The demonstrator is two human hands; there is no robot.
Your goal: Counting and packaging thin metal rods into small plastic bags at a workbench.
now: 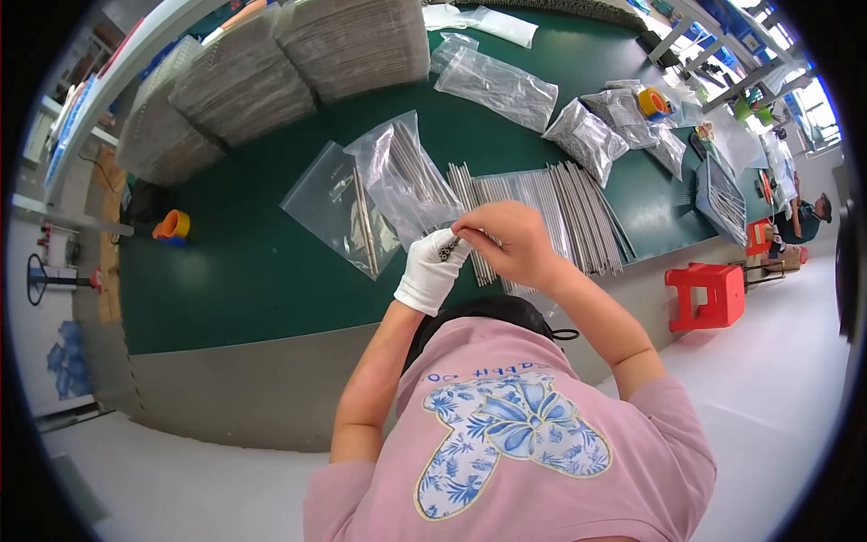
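My left hand (424, 278), in a white glove, is closed around several small metal pieces (446, 249) that show between its fingers. Bare, my right hand (513, 239) meets it with thumb and fingertips pinched together; whatever they pinch is too small to make out. Just beyond the hands, a clear plastic bag (379, 149) with metal rods inside lies on the green table (235, 271). To its left is a flat clear bag (316, 191) with a few thin rods on it. A row of loose metal rods (578, 217) spreads out to the right.
Wrapped stacks (352, 45) stand at the back left. Bags of small grey parts (587, 140), a tape roll (652, 102) and a blue-grey tray (721, 200) sit on the right. Another tape roll (172, 227) is far left. A red stool (706, 296) stands beyond the table; a person (802, 217) is farther off.
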